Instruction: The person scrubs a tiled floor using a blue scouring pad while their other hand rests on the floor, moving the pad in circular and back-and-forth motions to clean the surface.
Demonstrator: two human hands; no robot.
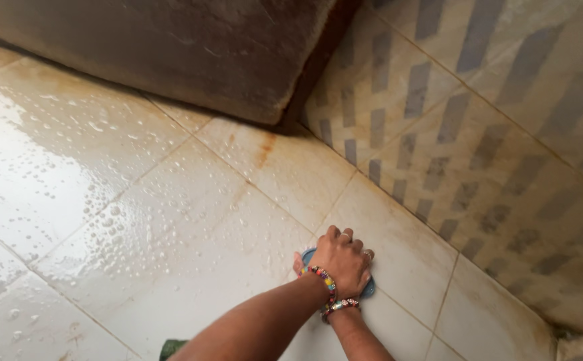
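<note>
Your forearms cross low in view; your left hand (340,259) lies stacked over the right (365,267), fingers curled shut on a blue scrubber (370,289), doubling pressure on the wet floor (171,220) near its wall (479,147) edge.
</note>
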